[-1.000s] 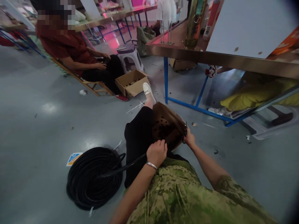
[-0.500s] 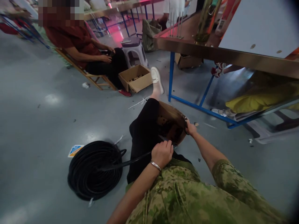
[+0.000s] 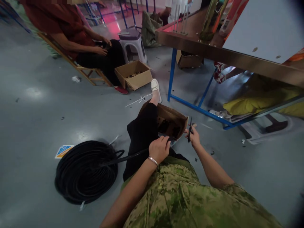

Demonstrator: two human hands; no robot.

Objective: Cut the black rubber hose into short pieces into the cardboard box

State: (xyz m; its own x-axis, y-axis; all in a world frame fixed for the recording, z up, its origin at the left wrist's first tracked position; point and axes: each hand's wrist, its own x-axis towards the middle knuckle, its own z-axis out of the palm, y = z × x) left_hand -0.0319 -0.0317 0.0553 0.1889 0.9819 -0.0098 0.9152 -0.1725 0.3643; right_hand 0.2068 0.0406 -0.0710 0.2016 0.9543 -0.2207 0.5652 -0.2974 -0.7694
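A length of black tubing runs from a large coil on the floor at left into my left hand. The fingers are closed around it, and a short dark end sticks out past them over the box. My right hand grips a pair of dark scissors with the blades pointing up, just outside the right rim of the cardboard box. Dark pieces lie inside this box, partly hidden by my left hand and leg.
A table with blue legs stands at right. Ahead are another cardboard box, a plastic stool and a seated person on a wooden chair. A blue-and-orange card lies by the coil. Scraps dot the floor.
My right hand has drawn slightly away from the box rim, and the scissors now point up and show clearly. My left hand keeps hold of the tubing. The whole view has shifted a little.
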